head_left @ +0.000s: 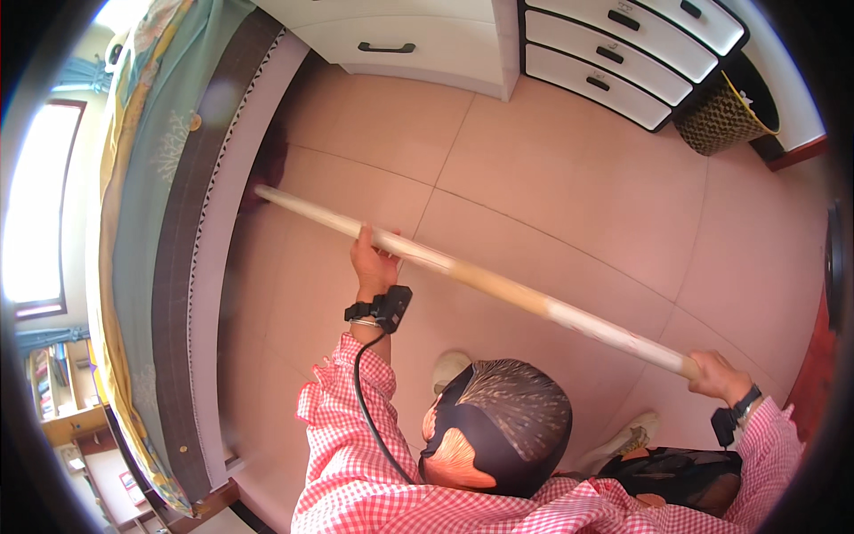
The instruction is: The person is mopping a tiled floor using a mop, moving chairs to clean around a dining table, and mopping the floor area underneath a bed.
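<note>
A long pale mop handle [498, 287] slants across the view, from the shadow at the bed's foot on the left to my right side. At its far end a dark reddish mop head [269, 160] shows only dimly, partly under the bed. My left hand [374, 258] is closed round the handle, nearer the far end. The butt end sits in the grip of my right hand [719, 377], low on the right. White tape-like wrapping covers parts of the handle. Each wrist carries a strapped black device.
Beside the handle's far end stands the bed [205, 222], its grey-blue cover hanging along a dark side. A white cabinet [427, 27] and a drawer unit [614, 53] line the far side, with a woven wastebasket [725, 116] at right. My shoes [633, 434] rest on the pink tiled floor [551, 169].
</note>
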### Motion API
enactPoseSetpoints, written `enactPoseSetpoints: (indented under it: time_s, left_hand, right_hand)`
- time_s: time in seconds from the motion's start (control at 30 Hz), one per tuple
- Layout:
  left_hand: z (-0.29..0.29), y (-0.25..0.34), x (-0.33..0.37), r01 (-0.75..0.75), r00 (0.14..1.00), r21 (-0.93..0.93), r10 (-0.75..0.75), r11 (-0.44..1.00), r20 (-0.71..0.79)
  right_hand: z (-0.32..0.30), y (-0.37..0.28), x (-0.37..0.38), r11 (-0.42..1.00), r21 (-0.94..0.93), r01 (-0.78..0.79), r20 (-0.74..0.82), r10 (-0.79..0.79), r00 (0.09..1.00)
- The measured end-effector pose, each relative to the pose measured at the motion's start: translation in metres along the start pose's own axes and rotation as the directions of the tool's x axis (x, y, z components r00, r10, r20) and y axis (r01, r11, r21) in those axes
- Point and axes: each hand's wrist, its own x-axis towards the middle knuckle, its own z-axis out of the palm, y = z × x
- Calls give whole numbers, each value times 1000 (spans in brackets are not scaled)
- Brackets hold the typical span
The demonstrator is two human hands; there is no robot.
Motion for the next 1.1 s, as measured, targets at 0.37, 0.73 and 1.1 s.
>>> enactPoseSetpoints:
  time_s: [0.37, 0.73, 1.1]
  left_hand:
    - [20, -61, -90, 156, 970, -214, -109, 964, 216]
    - [-82, -5, -46, -166, 981, -169, 146, 971, -125]
    - [-145, 89, 60, -200, 805, 134, 241, 971, -542]
  right_hand:
    - [-50, 142, -99, 835, -139, -533, -251, 491, 834]
    - [-97, 13, 4, 823, -493, -283, -331, 123, 935]
    - [-58, -155, 77, 860, -507, 65, 21, -64, 998]
